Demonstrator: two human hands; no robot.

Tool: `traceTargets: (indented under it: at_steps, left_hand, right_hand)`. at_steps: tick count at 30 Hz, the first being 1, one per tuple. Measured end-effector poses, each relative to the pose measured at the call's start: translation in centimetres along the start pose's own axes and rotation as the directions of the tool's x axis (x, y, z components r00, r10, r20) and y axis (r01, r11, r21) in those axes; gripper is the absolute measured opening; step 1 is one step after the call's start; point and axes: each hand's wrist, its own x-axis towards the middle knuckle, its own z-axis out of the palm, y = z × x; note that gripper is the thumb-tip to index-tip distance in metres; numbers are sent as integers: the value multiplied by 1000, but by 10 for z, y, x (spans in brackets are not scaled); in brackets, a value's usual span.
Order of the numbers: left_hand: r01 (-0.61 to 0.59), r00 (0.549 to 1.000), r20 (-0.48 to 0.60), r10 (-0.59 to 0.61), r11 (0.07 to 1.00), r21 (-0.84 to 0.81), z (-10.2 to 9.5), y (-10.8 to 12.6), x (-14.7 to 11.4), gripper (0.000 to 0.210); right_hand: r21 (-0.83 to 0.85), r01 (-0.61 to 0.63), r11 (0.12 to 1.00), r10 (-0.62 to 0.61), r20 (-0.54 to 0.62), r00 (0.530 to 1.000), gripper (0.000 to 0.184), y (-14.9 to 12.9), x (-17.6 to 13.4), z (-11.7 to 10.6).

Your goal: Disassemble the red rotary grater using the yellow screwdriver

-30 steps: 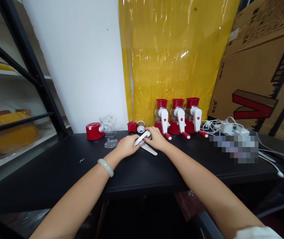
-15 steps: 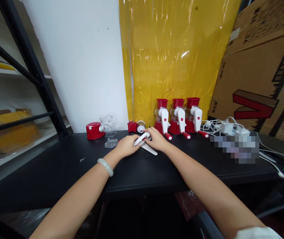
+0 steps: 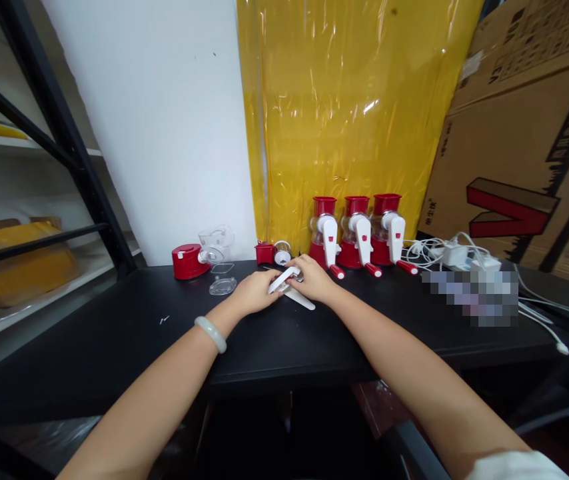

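Observation:
Just above the black tabletop, my left hand (image 3: 253,292) and my right hand (image 3: 316,280) are closed on a white crank handle (image 3: 280,279) from opposite sides. A long flat white piece (image 3: 301,299) shows below it, pointing toward the front right. Whether the two pieces are joined is hidden by my fingers. Behind my hands lie a red hopper piece (image 3: 264,253) and a metal grater drum (image 3: 282,253). Left of my left hand are a clear plastic lid (image 3: 222,286), a red base (image 3: 188,261) and a clear grater housing (image 3: 216,241).
Three assembled red and white rotary graters (image 3: 358,233) stand along the yellow plastic sheet (image 3: 344,100). White cables and adapters (image 3: 457,255) lie at the right, before a large cardboard box (image 3: 509,160). A black-framed shelf (image 3: 67,153) borders the left side.
Both hands keep nearly the same place and hold on the white crank handle. The view shifts very slightly; nothing else visibly moves.

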Motion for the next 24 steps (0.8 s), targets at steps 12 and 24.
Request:
traceTargets:
  at_steps: [12, 24]
  left_hand:
    - [-26, 999, 28, 26, 999, -28, 3, -1, 0, 56]
    - [-81, 996, 25, 84, 993, -85, 4, -3, 0, 53]
  right_hand:
    - [5, -14, 1000, 14, 22, 1000, 25, -5, 0, -1]
    - [-18, -2, 1000, 3, 50, 999, 23, -9, 0, -4]
